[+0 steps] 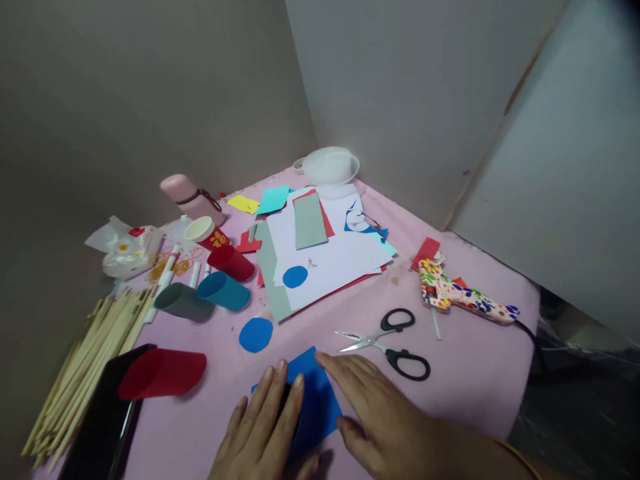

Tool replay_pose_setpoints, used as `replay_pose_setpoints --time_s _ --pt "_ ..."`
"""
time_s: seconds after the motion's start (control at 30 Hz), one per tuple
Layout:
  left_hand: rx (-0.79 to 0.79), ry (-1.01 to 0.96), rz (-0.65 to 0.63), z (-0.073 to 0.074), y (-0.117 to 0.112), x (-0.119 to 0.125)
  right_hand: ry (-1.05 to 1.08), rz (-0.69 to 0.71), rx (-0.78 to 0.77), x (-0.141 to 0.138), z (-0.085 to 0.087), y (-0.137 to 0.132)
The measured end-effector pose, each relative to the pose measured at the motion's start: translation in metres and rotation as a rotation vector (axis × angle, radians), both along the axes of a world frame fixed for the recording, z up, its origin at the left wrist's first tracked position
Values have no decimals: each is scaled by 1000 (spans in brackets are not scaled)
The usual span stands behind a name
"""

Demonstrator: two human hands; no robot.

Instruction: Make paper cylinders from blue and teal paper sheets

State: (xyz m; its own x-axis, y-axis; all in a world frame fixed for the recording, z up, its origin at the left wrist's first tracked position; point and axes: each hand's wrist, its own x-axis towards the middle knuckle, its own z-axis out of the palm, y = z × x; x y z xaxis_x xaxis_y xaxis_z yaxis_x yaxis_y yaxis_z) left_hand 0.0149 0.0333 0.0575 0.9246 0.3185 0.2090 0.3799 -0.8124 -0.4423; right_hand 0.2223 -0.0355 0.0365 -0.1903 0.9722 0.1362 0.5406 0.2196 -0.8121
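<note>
A sheet of blue paper [316, 400] lies on the pink-covered table in front of me. My left hand [265, 427] rests over its left part with fingers stretched out. Something dark shows between those fingers, mostly hidden, and I cannot make out what it is. At the sheet's right edge is my right hand [377, 410], fingers extended, its fingertips at the paper's top corner and side. Just beyond the sheet lies a cut blue paper circle [256, 335]. Scissors [373, 341] with black handles lie with blades apart, beyond my right hand.
Left: red paper tube [163, 373], black case [100, 420], wooden sticks [95, 360], grey tube [184, 301], teal tube [224, 291], paper cup [207, 233], pink flask [193, 199], tissue pack [133, 252]. Paper sheets [340, 267] lie centrally. Right: flowered glue gun [465, 297] with cord.
</note>
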Motion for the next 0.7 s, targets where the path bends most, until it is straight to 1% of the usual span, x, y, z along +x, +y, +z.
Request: replay_pose_setpoints --time_s 0.13,0.33,0.43,0.57,0.63,0.7 --pt "-6 13 -7 -1 2 0 -14 12 19 0 -3 2" --pt "38 -3 26 -3 -1 2 -52 38 15 0 -7 1" --pt "5 -24 73 -6 -5 2 -48 43 26 0 -8 0" --pt "-38 -122 142 -10 -9 2 -58 45 25 0 -9 1" --pt "-70 -170 152 -11 -11 2 -68 47 24 0 -9 1" --pt "-143 -227 191 -9 -14 2 -71 53 18 0 -10 0"
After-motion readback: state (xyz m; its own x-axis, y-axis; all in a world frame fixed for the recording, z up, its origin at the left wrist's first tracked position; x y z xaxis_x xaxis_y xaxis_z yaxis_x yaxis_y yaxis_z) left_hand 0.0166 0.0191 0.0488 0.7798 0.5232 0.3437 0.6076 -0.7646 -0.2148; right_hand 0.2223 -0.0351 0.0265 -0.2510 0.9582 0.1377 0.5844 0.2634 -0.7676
